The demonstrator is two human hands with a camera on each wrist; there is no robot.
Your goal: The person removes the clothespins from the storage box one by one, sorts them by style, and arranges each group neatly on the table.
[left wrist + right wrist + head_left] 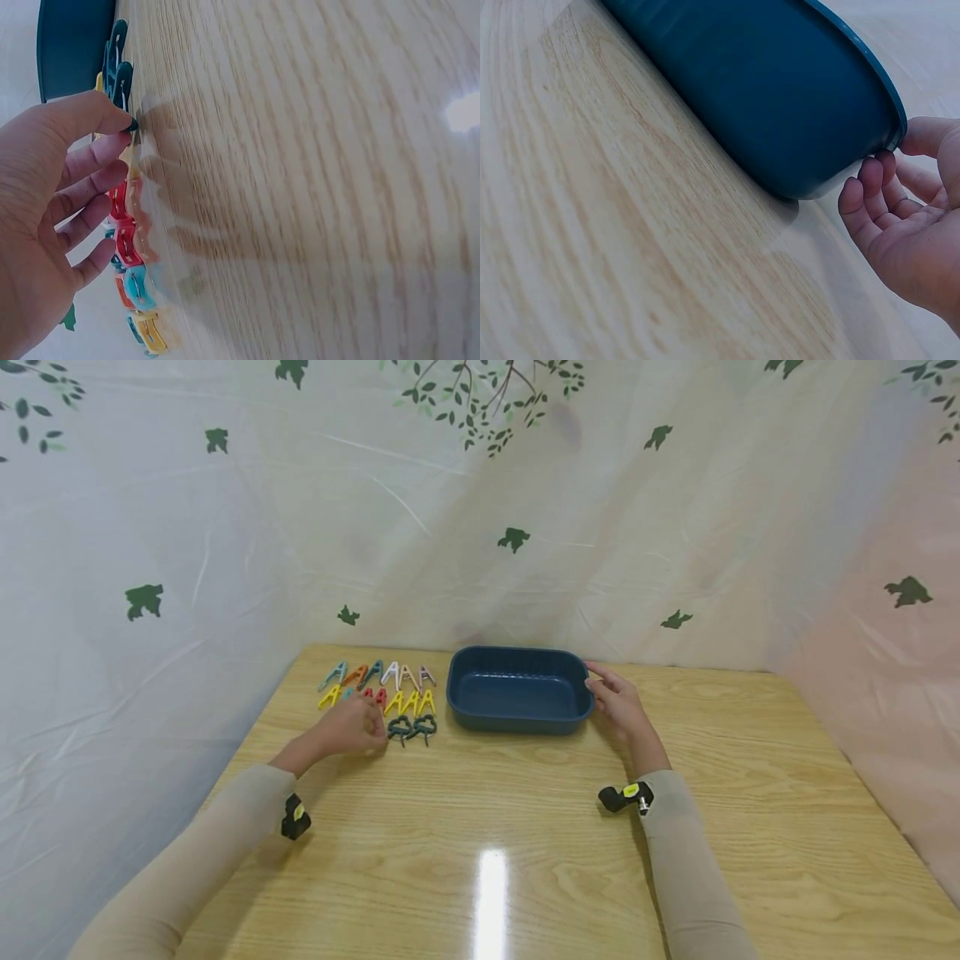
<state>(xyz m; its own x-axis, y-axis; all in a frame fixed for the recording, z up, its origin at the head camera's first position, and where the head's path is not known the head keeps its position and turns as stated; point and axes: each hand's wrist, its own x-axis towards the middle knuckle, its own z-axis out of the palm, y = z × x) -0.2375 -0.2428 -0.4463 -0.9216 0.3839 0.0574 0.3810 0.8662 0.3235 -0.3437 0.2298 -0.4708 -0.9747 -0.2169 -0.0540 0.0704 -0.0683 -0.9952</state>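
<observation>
My left hand [354, 725] is at the near left end of a group of plastic clips. Its thumb and index finger pinch the tip of a dark green cloud-shaped clip [122, 81], while the other fingers are loosely bent. A second dark green clip [425, 727] lies beside it. Farther right, a dark blue rectangular basin [517, 724] stands on the table with nothing visible inside. My right hand [617, 700] grips the basin's right rim, thumb at the edge and fingertips against the outer wall [780, 97].
Behind the left hand lie rows of clothespins, including yellow ones [411, 702], red ones [381, 697] and a white one [391, 674]. The wooden table [420, 852] meets a leaf-printed cloth [450, 585] at the back and sides.
</observation>
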